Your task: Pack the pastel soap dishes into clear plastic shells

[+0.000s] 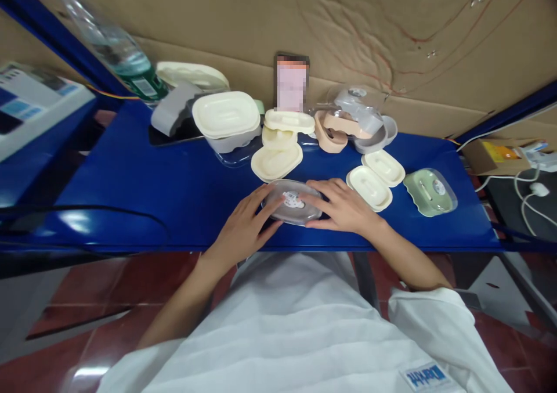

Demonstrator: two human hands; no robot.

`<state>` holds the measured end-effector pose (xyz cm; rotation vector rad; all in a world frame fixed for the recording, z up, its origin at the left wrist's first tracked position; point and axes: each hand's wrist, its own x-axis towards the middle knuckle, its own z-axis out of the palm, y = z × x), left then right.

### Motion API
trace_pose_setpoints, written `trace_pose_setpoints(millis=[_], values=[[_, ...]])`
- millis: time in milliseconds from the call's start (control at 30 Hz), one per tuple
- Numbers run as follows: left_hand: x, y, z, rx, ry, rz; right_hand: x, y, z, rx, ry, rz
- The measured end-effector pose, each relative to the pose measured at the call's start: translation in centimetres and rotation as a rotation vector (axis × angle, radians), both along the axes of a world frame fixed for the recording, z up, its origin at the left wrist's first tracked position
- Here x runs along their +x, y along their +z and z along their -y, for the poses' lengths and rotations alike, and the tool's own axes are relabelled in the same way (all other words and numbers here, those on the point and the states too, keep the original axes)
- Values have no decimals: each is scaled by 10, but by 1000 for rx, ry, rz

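Near the table's front edge lies a grey oval soap box (285, 212) under a clear lid, with a white label on top. My left hand (246, 222) holds its left side, fingers bent around the rim. From the right, my right hand (343, 207) grips the other side, its index finger reaching over the lid to the label. Just behind the box are a cream oval tray (277, 162) and a cream wavy part (289, 121). Two cream oval trays (369, 188) lie to the right of my right hand.
A green lidded soap box (429, 194) stands at the right. Behind are peach parts (331, 137), clear lids (354, 104), a phone-like screen (291, 82), and stacked cream and grey parts (226, 114). A water bottle (126, 62) stands at the back left. Cardboard (217, 15) walls the back.
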<state>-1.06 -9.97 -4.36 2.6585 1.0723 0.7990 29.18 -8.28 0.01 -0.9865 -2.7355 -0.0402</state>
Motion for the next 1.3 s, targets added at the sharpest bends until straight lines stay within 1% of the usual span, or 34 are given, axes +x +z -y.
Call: trace_pose_setpoints(millis=[133,200,267,333,433,533,600,700,800,900,1067,1200,1300], values=[[0,0,1,-29,21,12,0,3,2,-42,-7,-42],[0,0,1,-21,58,54,3,3,2,-62,-12,-96],[1,-1,2,-27,104,82,7,0,1,-45,-5,-142],[1,-2,2,-47,120,68,10,-6,-1,9,31,-178],[1,-3,1,-54,88,11,11,-19,-4,82,68,-236],[1,-4,1,-47,86,16,8,-32,-7,91,59,-312],[0,-4,1,-61,100,45,5,-38,-8,78,48,-339],[-1,-4,1,-92,82,55,1,-41,-7,78,13,-296],[-1,-3,0,-106,46,35,-2,-41,-3,125,1,-216],[0,-1,0,-114,25,29,-2,-41,-2,188,31,-196],[0,3,0,-113,-13,36,5,-43,-4,276,76,-232],[-2,2,-1,-70,-15,15,5,-43,0,282,53,-209],[-3,1,-2,-52,-5,6,1,-36,5,247,41,-167]])
